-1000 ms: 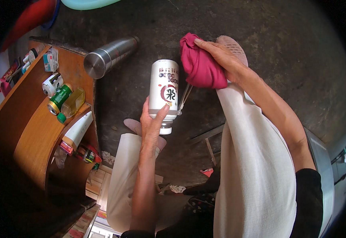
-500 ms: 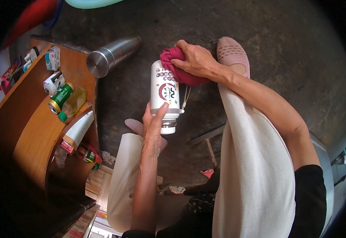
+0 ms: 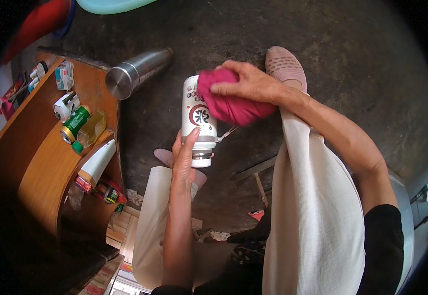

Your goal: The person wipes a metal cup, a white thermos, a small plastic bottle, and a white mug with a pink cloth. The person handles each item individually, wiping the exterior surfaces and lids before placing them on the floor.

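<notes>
My left hand [image 3: 184, 157] is wrapped round the neck end of a white thermos bottle [image 3: 200, 129], its thumb along the side. The bottle is held with its capped end toward me and bears dark printed marks and a grey band. A thin strap hangs from the band on its right. My right hand [image 3: 250, 84] grips a crimson cloth [image 3: 231, 105], pressed against the far right side of the bottle; the cloth hides part of that side. Farther off to the left, a steel flask [image 3: 138, 73] is in view, its round end toward me.
At left, a curved wooden shelf unit [image 3: 42, 172] holds a green can [image 3: 76, 123], a yellowish bottle with a green cap [image 3: 92, 132] and small boxes. A pale green basin rim [image 3: 115, 5] shows at the far edge. My pink shoe [image 3: 286, 66] rests on the dark floor.
My right hand and the cloth have moved a little right and nearer, and the cloth spreads wider. The bottle has shifted slightly left and turned a little in my left hand.
</notes>
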A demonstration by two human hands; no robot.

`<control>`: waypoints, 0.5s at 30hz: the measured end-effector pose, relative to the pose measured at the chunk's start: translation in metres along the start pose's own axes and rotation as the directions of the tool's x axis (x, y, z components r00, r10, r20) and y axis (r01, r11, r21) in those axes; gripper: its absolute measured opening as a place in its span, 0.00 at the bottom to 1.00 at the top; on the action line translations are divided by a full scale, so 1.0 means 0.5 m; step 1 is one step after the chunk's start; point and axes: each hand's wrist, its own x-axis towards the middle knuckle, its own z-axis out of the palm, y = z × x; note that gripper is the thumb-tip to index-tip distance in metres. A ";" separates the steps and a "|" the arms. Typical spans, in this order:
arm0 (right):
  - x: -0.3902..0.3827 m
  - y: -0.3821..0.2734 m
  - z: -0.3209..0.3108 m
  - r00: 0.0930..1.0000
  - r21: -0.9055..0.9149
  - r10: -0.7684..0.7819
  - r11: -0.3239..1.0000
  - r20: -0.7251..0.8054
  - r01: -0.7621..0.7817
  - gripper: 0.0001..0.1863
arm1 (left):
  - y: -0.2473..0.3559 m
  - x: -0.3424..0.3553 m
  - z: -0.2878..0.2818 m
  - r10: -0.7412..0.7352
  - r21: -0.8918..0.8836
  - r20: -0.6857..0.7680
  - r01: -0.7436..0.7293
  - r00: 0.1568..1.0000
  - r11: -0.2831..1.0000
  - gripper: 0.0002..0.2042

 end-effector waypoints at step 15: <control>0.034 0.012 -0.003 0.974 -0.286 -0.155 0.953 -0.167 0.102 0.46 | -0.001 0.005 -0.019 -0.024 -0.110 0.092 0.034 0.996 0.993 0.28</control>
